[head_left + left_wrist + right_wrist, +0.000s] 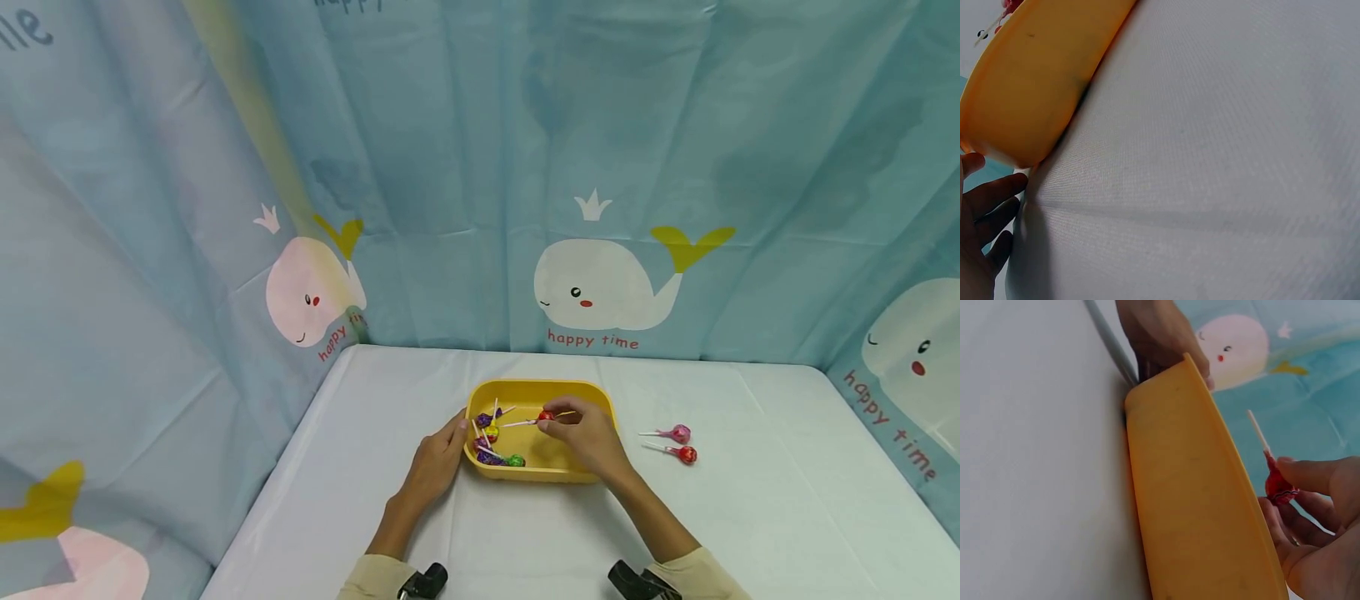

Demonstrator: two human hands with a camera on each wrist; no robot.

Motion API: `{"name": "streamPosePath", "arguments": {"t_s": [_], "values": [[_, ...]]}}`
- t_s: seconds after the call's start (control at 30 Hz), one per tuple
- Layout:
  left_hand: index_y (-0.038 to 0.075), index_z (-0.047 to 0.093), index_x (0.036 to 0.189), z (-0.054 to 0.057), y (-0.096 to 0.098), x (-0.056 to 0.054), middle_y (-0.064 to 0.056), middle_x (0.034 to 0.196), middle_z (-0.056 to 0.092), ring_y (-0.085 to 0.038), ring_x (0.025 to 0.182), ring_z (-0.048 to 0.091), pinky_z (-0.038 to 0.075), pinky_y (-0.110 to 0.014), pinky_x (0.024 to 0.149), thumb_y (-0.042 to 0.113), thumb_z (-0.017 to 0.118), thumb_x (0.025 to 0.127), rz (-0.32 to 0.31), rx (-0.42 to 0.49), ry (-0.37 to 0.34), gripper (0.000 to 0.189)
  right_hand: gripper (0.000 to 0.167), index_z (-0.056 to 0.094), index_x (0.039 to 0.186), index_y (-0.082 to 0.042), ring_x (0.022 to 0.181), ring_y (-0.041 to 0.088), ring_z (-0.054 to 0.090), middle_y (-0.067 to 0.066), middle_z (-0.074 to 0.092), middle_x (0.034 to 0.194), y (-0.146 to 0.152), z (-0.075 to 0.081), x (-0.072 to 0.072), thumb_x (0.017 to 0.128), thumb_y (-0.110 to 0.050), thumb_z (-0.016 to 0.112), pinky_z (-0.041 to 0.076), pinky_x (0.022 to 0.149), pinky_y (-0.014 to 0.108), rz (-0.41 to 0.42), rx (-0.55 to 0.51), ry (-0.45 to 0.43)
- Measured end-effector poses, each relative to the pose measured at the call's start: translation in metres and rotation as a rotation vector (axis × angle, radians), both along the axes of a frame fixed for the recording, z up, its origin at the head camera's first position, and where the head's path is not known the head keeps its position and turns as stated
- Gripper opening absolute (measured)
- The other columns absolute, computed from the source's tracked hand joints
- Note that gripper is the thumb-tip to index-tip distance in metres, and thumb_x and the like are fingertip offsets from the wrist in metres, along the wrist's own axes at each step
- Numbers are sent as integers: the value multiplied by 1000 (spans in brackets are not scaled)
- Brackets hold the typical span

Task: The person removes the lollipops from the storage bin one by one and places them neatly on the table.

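Pinching a red lollipop (545,416) between thumb and fingers, the right hand (585,429) is over the middle of the yellow tray (555,475) in the head view. The lollipop's long axis runs roughly left to right: its wrapped head sits at the fingertips and its white stick points left, angled slightly toward the near side. The left hand (437,458) rests against the tray's left end. In the left part of the tray lies a loose group of lollipops, among them a yellow lollipop (492,432) with its stick pointing far and a green lollipop (515,461) nearest the near wall. On the white table (750,517), right of the tray, lie a pink lollipop (679,433) and, just nearer, a second red lollipop (687,455); both sticks point left.

The left wrist view shows what the head view hides: the left hand's fingers, slightly spread and fairly straight at the tray's outer wall, the thumb near the rim. Whether every fingertip touches the plastic cannot be told.

The right wrist view shows the grip from the near side: the thumb presses the red wrapper against the fingers, and the stick juts leftward, away from the palm. The tray's near wall shows here too, with part of the left hand at its left end.
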State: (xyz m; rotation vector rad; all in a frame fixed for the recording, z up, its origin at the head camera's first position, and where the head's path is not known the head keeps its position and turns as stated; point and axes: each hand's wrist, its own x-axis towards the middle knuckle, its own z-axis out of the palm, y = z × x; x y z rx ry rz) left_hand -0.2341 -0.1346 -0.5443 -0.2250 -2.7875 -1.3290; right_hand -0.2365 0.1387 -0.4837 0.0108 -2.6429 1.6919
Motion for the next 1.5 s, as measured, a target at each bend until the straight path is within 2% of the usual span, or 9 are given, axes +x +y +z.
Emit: {"name": "streamPosePath", "arguments": {"t_s": [0.13, 0.27, 0.53, 0.73, 0.93, 1.13, 1.33, 1.5], "values": [[20, 48, 161, 1, 1, 1, -7, 158, 54, -34, 147, 51, 41, -55, 122, 55, 34, 114, 3, 2, -4, 60, 23, 79, 113, -15, 107, 24, 71, 1, 76, 110, 12, 2, 6, 92, -23, 85, 63, 95, 38, -16, -5, 13], [20, 47, 162, 2, 1, 0, -6, 158, 54, -33, 147, 51, 40, -54, 123, 55, 34, 114, 6, 9, -8, 60, 25, 78, 115, -14, 110, 25, 72, 3, 76, 113, 24, 4, 11, 93, -25, 84, 63, 97, 39, -31, -1, 27], [18, 47, 162, 0, 0, 0, -6, 159, 53, -34, 148, 50, 40, -55, 123, 58, 34, 113, 29, 11, -27, 64, 33, 77, 120, -10, 110, 26, 71, 8, 75, 117, 49, 7, 22, 94, -30, 83, 60, 88, 18, -40, -22, 34], [21, 46, 162, 2, 0, -1, -6, 159, 53, -34, 147, 50, 40, -56, 122, 60, 34, 113, 36, 0, -30, 64, 39, 75, 125, -10, 113, 26, 70, 9, 75, 120, 69, 4, 28, 96, -35, 82, 60, 88, 16, -75, -11, 33], [17, 47, 162, 1, 1, 0, -7, 159, 53, -36, 147, 50, 40, -57, 122, 58, 34, 113, 33, -4, -28, 65, 34, 77, 120, -15, 110, 24, 72, 7, 77, 116, 87, 0, 34, 96, -38, 81, 57, 86, 15, -116, 10, 34], [17, 47, 162, 0, 2, 0, -7, 159, 53, -35, 147, 51, 40, -56, 122, 58, 34, 113, 32, -3, -28, 65, 35, 77, 121, -13, 106, 16, 71, 6, 77, 117, 101, -3, 41, 96, -38, 81, 56, 86, 14, -136, 50, 61], [19, 46, 162, 0, 2, 0, -6, 160, 52, -34, 148, 50, 40, -55, 122, 58, 33, 113, 31, -3, -30, 64, 44, 75, 125, -11, 102, 6, 70, 6, 76, 117, 113, -6, 47, 96, -43, 80, 57, 85, 13, -147, 24, 43], [19, 46, 162, 0, 2, -1, -6, 159, 52, -34, 147, 50, 40, -55, 122, 54, 35, 114, 27, 3, -23, 60, 43, 74, 126, -11, 100, 2, 70, 5, 77, 116, 123, -7, 51, 97, -41, 79, 57, 85, 13, -159, 23, 29]]}}
